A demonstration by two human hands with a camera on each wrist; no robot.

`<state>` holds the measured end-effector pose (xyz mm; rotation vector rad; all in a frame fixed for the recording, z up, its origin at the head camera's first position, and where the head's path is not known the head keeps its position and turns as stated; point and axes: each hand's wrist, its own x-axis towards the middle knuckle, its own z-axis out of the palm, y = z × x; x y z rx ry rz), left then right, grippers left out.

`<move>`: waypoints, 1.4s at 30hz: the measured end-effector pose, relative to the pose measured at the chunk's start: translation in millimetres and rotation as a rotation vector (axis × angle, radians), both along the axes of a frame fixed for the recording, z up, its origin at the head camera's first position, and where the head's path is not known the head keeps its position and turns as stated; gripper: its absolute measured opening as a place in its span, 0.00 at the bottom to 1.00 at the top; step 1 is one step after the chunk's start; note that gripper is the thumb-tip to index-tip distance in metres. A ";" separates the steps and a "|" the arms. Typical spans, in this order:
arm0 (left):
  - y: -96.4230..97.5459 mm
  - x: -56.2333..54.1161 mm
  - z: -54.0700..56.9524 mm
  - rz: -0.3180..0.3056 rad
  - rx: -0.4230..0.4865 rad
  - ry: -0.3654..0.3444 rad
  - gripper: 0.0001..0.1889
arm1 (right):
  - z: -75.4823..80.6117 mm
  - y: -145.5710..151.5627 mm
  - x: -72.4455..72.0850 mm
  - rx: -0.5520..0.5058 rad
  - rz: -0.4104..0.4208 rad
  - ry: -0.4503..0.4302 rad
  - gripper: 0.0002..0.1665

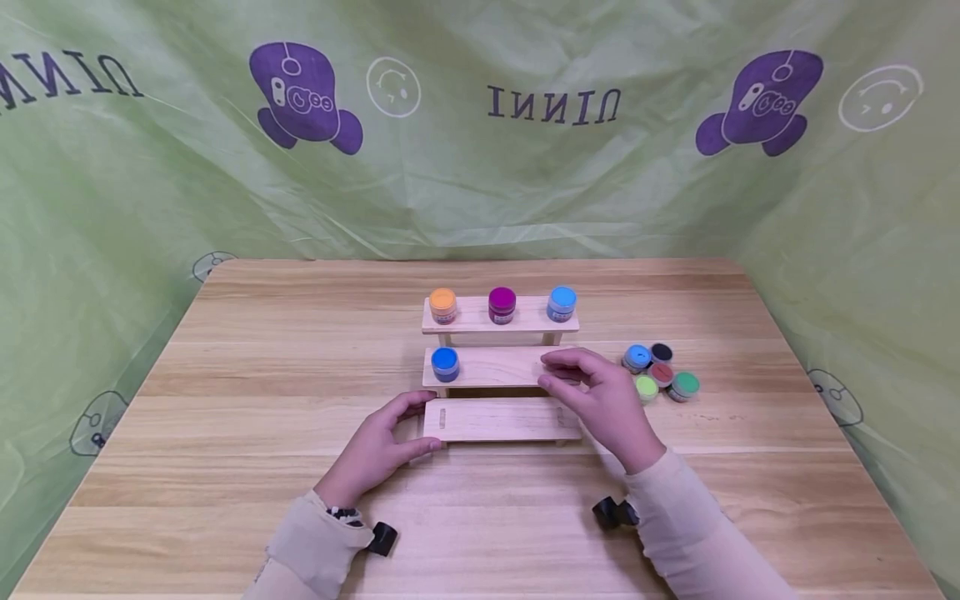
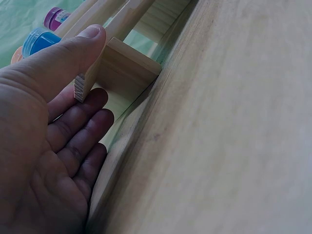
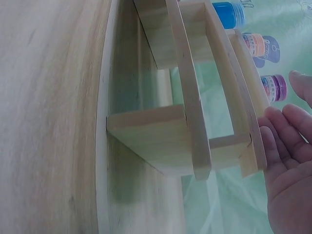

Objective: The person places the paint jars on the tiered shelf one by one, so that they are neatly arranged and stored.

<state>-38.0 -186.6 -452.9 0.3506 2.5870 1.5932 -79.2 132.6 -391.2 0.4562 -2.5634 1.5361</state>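
A stepped wooden rack [image 1: 510, 419] stands on the table with three tiers. My left hand [image 1: 381, 450] holds the lowest tier's left end, thumb at the front corner and index finger at the back. In the left wrist view, that thumb [image 2: 90, 46] lies over the board's edge. My right hand [image 1: 603, 396] hovers at the middle tier's right end, thumb and fingers apart, nothing visible between them. On the middle tier's left sits a blue paint jar [image 1: 445, 364]. The top tier carries an orange jar [image 1: 443, 306], a purple jar [image 1: 502, 306] and a light blue jar [image 1: 562, 304].
Right of the rack, several jars cluster on the table: a blue jar [image 1: 637, 358], a black-lidded jar [image 1: 662, 353], a red jar [image 1: 661, 374], a light green jar [image 1: 646, 389] and a green jar [image 1: 684, 386]. A green printed curtain [image 1: 480, 192] encloses the wooden table [image 1: 262, 375].
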 end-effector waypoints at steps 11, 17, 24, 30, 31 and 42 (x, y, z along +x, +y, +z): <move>0.4 -0.2 0.5 0.004 -0.007 -0.013 0.32 | -0.5 11.4 2.9 -0.011 -0.034 0.008 0.16; 0.4 0.4 1.0 0.005 -0.003 -0.018 0.32 | -1.8 17.7 2.2 0.007 -0.067 0.022 0.15; 0.7 0.5 1.5 0.006 0.000 -0.023 0.33 | -4.9 28.6 3.1 0.011 -0.089 0.012 0.15; 0.5 0.5 1.3 0.008 -0.004 -0.027 0.33 | -7.0 37.8 5.0 0.007 -0.104 -0.003 0.16; 0.6 0.5 1.3 0.008 -0.004 -0.026 0.33 | -7.2 39.3 5.1 0.005 -0.107 -0.002 0.16; 0.3 0.6 2.0 0.009 -0.017 -0.027 0.33 | -12.5 55.0 5.9 0.039 -0.158 0.005 0.17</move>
